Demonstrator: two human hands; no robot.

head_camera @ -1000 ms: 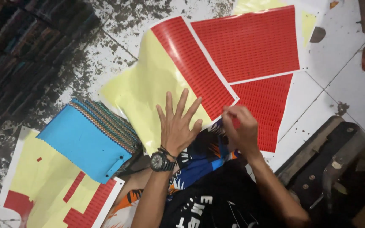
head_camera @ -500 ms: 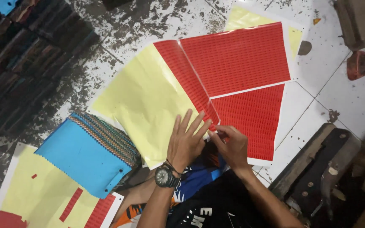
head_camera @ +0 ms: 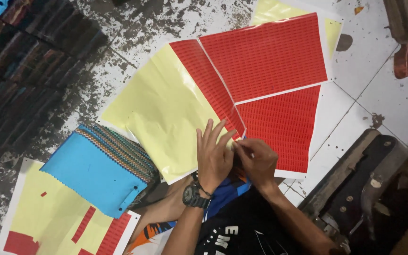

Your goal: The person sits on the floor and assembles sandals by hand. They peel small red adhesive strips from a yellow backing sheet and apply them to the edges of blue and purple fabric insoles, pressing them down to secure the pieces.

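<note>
black wristwatch (head_camera: 194,196), black printed shirt (head_camera: 242,231)

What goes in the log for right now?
left hand: flat on yellow sheet | right hand: pinching red sticker strip corner

left hand (head_camera: 213,158), right hand (head_camera: 257,160), red sticker sheet (head_camera: 265,56)

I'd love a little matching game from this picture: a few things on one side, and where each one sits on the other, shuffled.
Things:
1. left hand
2. right hand
3. blue swatch stack
4. wristwatch

Places:
A. lower left, beside the big yellow sheet
B. pinching at the bottom corner of the red sticker strip
C. flat on the yellow sheet, fingers spread
D. around the left wrist

Pairs: 1-C, 2-B, 3-A, 4-D
</note>
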